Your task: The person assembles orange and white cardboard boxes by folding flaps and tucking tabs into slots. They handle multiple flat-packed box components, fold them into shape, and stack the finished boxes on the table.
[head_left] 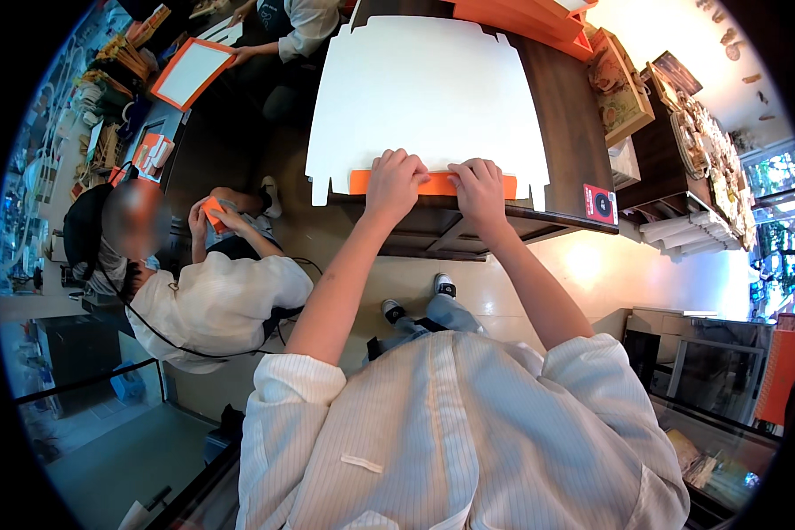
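A large white cardboard sheet (pixel 424 93) with notched corners lies flat on the dark table in front of me. Along its near edge a flap is folded up, showing an orange strip (pixel 436 185). My left hand (pixel 394 185) is closed on this orange flap, left of its middle. On the same flap, further right, my right hand (pixel 479 191) is closed with curled fingers. The fingertips of both hands press on the fold, and a short stretch of orange shows between them.
Orange box pieces (pixel 530 25) lie at the table's far end. A red card (pixel 600 204) rests at the near right corner. To the left, a seated person holds a small orange piece (pixel 212 215); another handles an orange-framed white panel (pixel 193 74).
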`<state>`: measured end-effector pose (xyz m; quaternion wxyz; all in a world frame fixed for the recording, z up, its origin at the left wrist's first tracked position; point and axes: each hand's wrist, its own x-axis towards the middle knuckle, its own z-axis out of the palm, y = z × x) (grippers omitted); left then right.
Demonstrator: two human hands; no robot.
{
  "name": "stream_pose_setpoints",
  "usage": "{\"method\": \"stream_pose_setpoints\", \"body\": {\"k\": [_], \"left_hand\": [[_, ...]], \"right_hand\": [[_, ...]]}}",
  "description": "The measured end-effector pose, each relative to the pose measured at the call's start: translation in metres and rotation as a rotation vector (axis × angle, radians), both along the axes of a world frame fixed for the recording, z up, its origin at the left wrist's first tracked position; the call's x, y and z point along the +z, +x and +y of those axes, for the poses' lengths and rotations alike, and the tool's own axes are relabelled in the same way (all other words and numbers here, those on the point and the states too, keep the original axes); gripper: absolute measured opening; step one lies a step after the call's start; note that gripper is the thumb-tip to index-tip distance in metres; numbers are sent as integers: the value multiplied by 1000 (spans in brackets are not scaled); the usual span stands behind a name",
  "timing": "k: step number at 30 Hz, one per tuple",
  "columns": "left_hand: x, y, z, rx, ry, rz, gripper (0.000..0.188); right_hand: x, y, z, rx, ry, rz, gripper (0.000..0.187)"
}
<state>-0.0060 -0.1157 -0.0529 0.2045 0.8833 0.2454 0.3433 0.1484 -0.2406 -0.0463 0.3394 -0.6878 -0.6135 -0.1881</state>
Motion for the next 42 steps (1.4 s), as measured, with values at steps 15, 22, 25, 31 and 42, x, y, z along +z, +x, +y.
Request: {"method": "stream_pose_setpoints", "body": {"k": [15,22,25,31,42], "left_hand": [[-25,-31,-21,-56,555,-104,32],[-11,-35,-32,36,462,-91,35],[-12,-56,-19,118,494,-26,34],[-41,-76,-21,261,599,-42,25],[8,-54,-4,179,281,24,3]], "right_hand": [[-11,-23,-41,42,70,-145,35],[-19,-20,-47,-7,31,-168,40],[-10,-23,-53,-70,-2,-175,40],[-40,-19,-68,-205,96,-191,33],[24,7,-39,-30,-114,1,5]]}}
